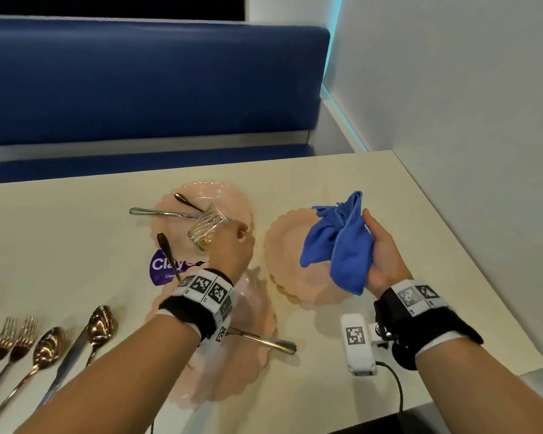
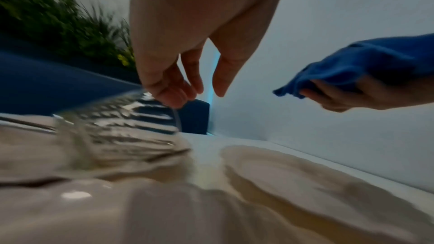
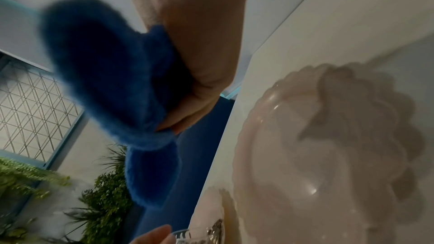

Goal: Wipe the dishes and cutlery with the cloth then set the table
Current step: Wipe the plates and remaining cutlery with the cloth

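My left hand [image 1: 234, 238] pinches the rim of a ribbed clear glass [image 1: 206, 229] and holds it tilted over the far pink scalloped plate [image 1: 232, 195]. In the left wrist view its fingers [image 2: 171, 96] curl on the blurred glass [image 2: 117, 129]. Off to the right, my right hand [image 1: 381, 255] grips a bunched blue cloth [image 1: 339, 242] above a second pink plate [image 1: 282, 245]; the right wrist view shows the cloth [image 3: 105, 81] and that plate [image 3: 317, 155]. A third plate [image 1: 248, 311] lies under my left forearm.
A knife [image 1: 160, 212] and a spoon [image 1: 187, 202] lie on the far plate, and another knife [image 1: 264, 341] on the near plate. Forks [image 1: 11, 339], spoons [image 1: 99, 324] and a knife lie at front left. A purple sticker [image 1: 166, 267] and a white tagged device [image 1: 358, 343] are on the table.
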